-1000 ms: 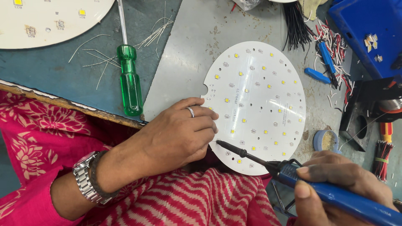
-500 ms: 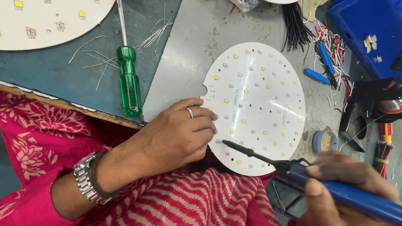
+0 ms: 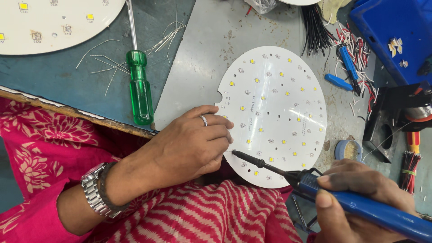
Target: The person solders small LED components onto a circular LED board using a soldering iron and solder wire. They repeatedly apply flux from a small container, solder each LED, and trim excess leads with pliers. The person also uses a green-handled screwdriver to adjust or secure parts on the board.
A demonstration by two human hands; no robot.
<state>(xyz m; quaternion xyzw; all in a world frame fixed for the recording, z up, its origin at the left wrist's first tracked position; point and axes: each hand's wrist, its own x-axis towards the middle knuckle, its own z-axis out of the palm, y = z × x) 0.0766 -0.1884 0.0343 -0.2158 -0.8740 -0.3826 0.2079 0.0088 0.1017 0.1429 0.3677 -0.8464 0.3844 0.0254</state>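
A round white board (image 3: 279,108) studded with small yellow chips lies on a grey metal sheet (image 3: 211,58). My left hand (image 3: 189,144), with a ring and a steel wristwatch, grips the board's near left edge with curled fingers. My right hand (image 3: 360,198) holds a blue-handled soldering iron (image 3: 310,180). Its dark tip (image 3: 236,154) rests at the board's lower left edge, just beside my left fingers.
A green-handled screwdriver (image 3: 139,85) lies on the blue bench left of the sheet, among thin wire offcuts (image 3: 112,58). A second white board (image 3: 49,22) sits at top left. Black wires (image 3: 317,27), blue clips (image 3: 339,82), a small round tin (image 3: 348,150) and a blue bin (image 3: 391,36) crowd the right.
The soldering iron has shifted slightly right and back along the board's lower edge, my right hand with it. My left hand stays on the board's edge.
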